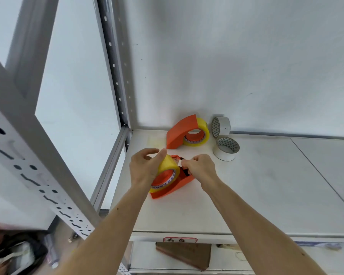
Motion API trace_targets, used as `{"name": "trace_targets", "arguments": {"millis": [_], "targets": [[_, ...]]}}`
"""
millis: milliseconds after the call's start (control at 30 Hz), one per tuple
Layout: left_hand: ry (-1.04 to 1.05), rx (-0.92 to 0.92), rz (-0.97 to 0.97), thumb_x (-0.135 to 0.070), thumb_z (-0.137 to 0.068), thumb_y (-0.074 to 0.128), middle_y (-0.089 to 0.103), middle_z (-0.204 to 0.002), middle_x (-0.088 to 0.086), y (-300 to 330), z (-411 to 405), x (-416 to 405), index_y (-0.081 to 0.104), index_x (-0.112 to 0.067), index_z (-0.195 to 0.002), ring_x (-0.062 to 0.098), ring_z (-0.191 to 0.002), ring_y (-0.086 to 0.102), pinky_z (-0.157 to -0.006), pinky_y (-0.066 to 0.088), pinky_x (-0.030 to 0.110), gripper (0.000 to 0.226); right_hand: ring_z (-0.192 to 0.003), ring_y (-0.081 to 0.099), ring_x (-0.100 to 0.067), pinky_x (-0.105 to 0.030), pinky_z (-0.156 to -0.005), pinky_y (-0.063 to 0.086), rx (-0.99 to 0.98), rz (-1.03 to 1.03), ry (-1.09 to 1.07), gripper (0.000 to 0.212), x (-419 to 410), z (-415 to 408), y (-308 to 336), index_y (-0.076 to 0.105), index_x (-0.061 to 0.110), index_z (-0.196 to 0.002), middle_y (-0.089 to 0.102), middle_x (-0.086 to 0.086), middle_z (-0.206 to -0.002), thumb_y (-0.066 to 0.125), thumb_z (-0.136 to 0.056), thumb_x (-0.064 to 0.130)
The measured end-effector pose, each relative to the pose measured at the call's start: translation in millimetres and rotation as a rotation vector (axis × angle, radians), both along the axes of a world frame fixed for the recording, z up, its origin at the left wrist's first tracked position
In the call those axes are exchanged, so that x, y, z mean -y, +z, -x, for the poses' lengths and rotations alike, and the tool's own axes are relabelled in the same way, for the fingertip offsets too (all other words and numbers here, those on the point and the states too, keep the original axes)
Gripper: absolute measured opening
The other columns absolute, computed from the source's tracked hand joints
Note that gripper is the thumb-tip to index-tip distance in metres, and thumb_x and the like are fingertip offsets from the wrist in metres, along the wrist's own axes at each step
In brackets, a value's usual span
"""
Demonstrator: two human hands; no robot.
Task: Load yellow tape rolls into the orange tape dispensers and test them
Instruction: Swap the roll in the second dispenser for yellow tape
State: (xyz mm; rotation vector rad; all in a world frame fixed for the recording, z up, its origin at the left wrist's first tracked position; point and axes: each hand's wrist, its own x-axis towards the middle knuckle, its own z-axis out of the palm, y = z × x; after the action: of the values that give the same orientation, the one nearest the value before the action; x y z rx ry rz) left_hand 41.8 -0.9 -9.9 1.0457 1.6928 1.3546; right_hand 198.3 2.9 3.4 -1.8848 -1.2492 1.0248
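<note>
An orange tape dispenser [174, 188] lies on the white shelf [256, 195] with a yellow tape roll [168, 171] seated in it. My left hand [145, 165] grips that roll from the left and above. My right hand [201, 168] pinches the roll's loose white tape end [179, 163] over the dispenser's front. A second orange dispenser [180, 131], loaded with a yellow roll [202, 129], stands near the back wall.
Two white tape rolls sit at the back: one upright [220, 127] against the wall, one flat [226, 148] in front of it. A grey perforated rack post [115, 62] rises at left. A cardboard box [185, 255] rests on the shelf below.
</note>
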Motion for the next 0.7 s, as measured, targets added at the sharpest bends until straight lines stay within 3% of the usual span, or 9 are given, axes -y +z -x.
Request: {"name": "trace_targets", "arguments": {"millis": [133,267,433,600,700], "targets": [[0.095,0.141,0.022,-0.048,-0.070,0.082,0.068,-0.079,-0.001,1,-3,7,0.076,-0.024,-0.093,0.014,-0.074,0.064,-0.069,0.056,0.032,0.034,-0.051,0.035,-0.019,-0.034,-0.054,0.029,0.039,0.025,-0.045,0.047,8,-4,-16,0.033,0.018,-0.053,0.036,0.002,-0.053,0.072,-0.077,0.030],[0.109,0.189,0.045,-0.047,-0.069,0.084,0.069,-0.077,0.000,2,-1,9,0.076,-0.024,-0.090,0.015,-0.074,0.066,-0.072,0.058,0.035,0.032,-0.058,0.046,-0.022,-0.035,-0.058,0.037,0.087,0.046,-0.052,0.030,9,-17,-20,0.049,0.015,-0.059,0.049,-0.002,-0.059,0.073,-0.074,0.027],[0.025,0.132,0.063,-0.048,-0.074,0.080,0.070,-0.082,-0.004,3,0,10,0.077,-0.023,-0.086,0.014,-0.077,0.065,-0.068,0.055,0.031,0.027,-0.073,0.059,-0.024,-0.031,-0.062,0.043,0.250,-0.033,-0.048,0.017,-8,-33,-3,0.068,0.005,-0.073,0.065,-0.004,-0.073,0.071,-0.073,0.022],[-0.075,0.084,0.147,-0.047,-0.083,0.070,0.068,-0.077,0.003,6,3,8,0.073,-0.013,-0.074,0.021,-0.070,0.062,-0.063,0.052,0.032,0.036,-0.082,0.067,-0.025,-0.039,-0.075,0.054,0.342,-0.164,0.079,0.020,-29,-39,7,0.070,0.006,-0.072,0.072,-0.008,-0.079,0.071,-0.083,0.023],[-0.139,0.026,0.168,-0.053,-0.085,0.066,0.068,-0.075,0.003,12,1,8,0.066,-0.022,-0.066,0.018,-0.067,0.064,-0.065,0.055,0.034,0.036,-0.084,0.068,-0.024,-0.042,-0.081,0.056,0.347,-0.187,0.083,0.021,-39,-42,8,0.070,0.005,-0.076,0.073,-0.008,-0.080,0.070,-0.084,0.024]]}}
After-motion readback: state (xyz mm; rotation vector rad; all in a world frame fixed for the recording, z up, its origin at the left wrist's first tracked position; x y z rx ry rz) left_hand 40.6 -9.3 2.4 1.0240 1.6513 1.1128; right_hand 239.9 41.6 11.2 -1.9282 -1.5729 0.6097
